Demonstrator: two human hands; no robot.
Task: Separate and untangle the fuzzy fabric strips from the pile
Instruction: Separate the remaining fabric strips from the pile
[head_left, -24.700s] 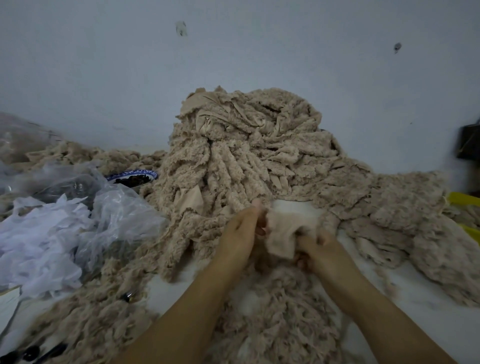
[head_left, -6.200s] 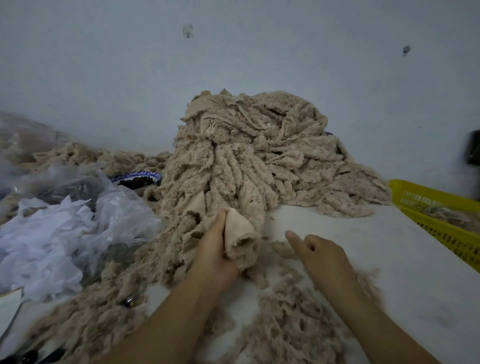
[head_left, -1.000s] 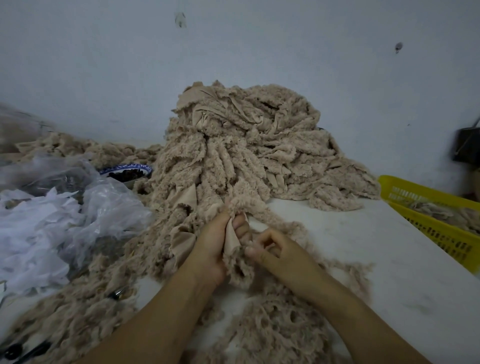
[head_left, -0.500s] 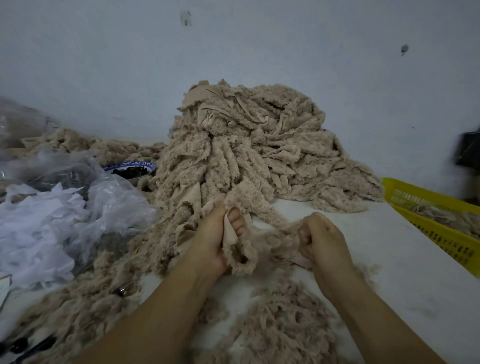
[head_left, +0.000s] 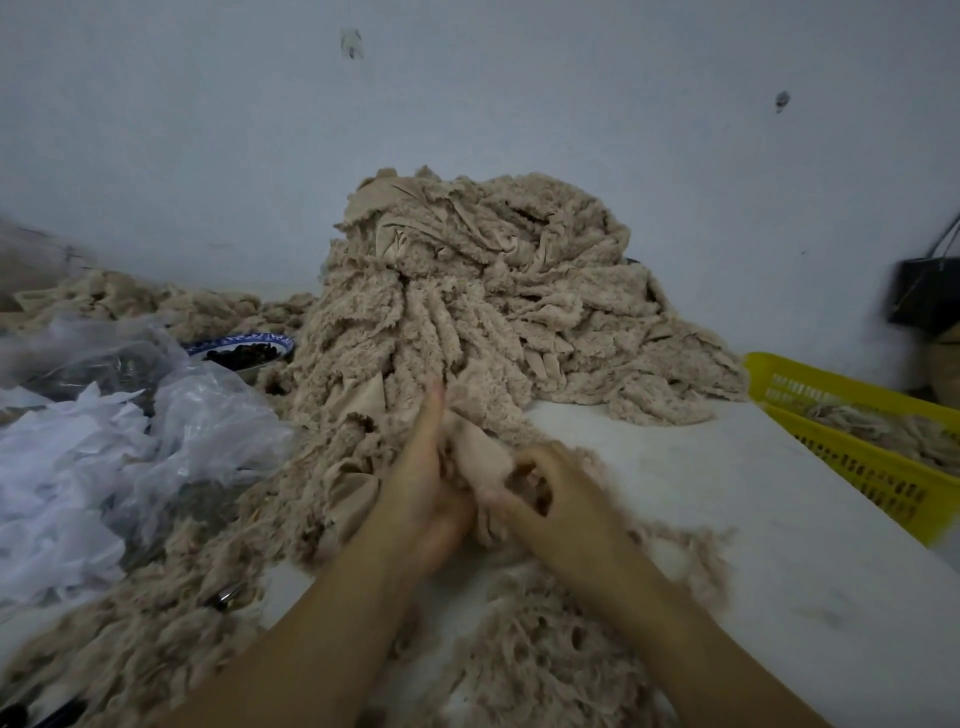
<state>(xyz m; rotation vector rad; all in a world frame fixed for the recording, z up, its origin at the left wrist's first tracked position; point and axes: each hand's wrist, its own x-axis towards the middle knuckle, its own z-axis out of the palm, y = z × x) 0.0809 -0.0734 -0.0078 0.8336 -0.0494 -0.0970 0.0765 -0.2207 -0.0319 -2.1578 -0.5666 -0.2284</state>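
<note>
One head-worn camera looks forward and down, close over the table (head_left: 727, 493), facing the pile (head_left: 493, 291).

The pile (head_left: 467, 312) at the tabletop's back edge is showing as beige cloth, shaggy on one face, smooth and matt on its backing. The strip (head_left: 475, 452) before it is baring that smooth backing. The tabletop (head_left: 701, 493) is looking white, matt and faintly scuffed. At its left edge, plastic bags (head_left: 171, 415) are lying crinkled, translucent and slightly glossy. At its right edge, a yellow plastic basket (head_left: 857, 467) is showing perforated walls.
</note>
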